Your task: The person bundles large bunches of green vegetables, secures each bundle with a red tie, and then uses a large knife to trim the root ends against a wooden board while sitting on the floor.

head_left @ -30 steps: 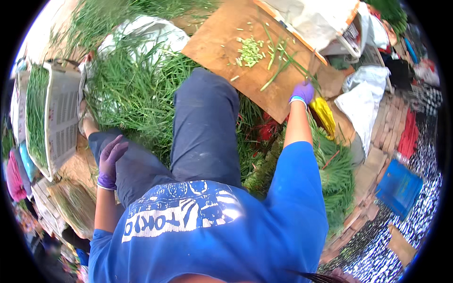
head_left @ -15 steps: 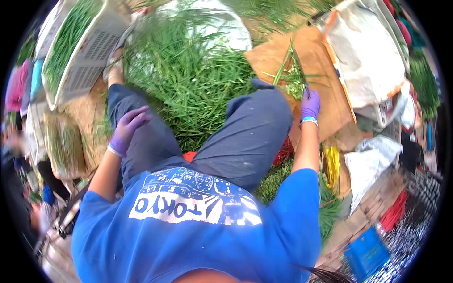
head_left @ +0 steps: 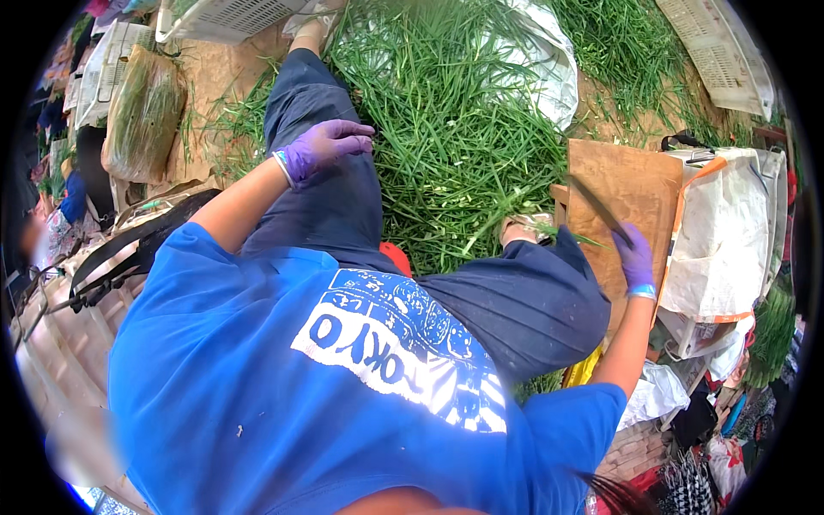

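My right hand (head_left: pixel 635 257), in a purple glove, grips a knife (head_left: pixel 599 204) by its handle. The blade points up and left over a brown wooden board (head_left: pixel 631 176) to my right. A few green stalks lie by the board's left edge, close to the blade. My left hand (head_left: pixel 326 150), also gloved in purple, hovers over my left thigh with its fingers stretched out and nothing in them. Between and beyond my legs spreads a big heap of long, thin green stalks (head_left: pixel 455 129), partly on a white sheet (head_left: pixel 556 73).
White crates stand at the far left (head_left: pixel 232 19) and far right (head_left: pixel 725 56). A plastic-wrapped bundle of greens (head_left: pixel 146 120) lies on the left. Beside the board is a white bag with orange trim (head_left: pixel 721 240); a yellow bag (head_left: pixel 584 371) sits by my right knee.
My view has turned, shifting the scene. The cut green pieces and stalks on the board beneath the knife are gone from it. My left hand remains empty.
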The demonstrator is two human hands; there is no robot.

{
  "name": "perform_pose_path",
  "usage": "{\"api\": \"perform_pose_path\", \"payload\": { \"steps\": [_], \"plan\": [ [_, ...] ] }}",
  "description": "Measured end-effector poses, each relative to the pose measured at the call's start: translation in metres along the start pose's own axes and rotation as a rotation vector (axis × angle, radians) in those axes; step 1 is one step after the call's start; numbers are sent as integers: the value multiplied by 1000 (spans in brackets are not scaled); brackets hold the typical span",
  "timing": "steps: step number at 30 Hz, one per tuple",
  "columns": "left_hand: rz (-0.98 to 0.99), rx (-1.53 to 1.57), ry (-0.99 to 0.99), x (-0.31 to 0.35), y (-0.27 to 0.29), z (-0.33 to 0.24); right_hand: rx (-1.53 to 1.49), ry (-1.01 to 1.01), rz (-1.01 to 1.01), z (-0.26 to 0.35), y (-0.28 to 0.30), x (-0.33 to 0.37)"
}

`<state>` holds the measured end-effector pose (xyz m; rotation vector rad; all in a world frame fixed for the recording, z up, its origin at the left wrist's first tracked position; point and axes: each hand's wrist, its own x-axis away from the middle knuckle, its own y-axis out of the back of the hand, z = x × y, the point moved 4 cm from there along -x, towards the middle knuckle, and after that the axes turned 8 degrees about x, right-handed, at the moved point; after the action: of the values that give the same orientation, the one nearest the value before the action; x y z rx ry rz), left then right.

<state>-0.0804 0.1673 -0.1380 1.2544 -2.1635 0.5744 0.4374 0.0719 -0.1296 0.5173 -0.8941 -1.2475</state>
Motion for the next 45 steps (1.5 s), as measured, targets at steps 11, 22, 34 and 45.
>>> {"api": "perform_pose_path", "payload": {
  "steps": [11,22,34,45],
  "plan": [
    [63,-1024,139,-152,15,24,833,-624,-150,-31,-40,73],
    [256,-1208,205,-210,-74,106,622,33,-274,10,-60,-98],
    [1009,-1422,501,-135,-154,178,621,-34,-367,28,-63,-113],
    [-347,-1014,-147,-319,-61,40,627,-68,-360,24,-68,-106]
  ]
}}
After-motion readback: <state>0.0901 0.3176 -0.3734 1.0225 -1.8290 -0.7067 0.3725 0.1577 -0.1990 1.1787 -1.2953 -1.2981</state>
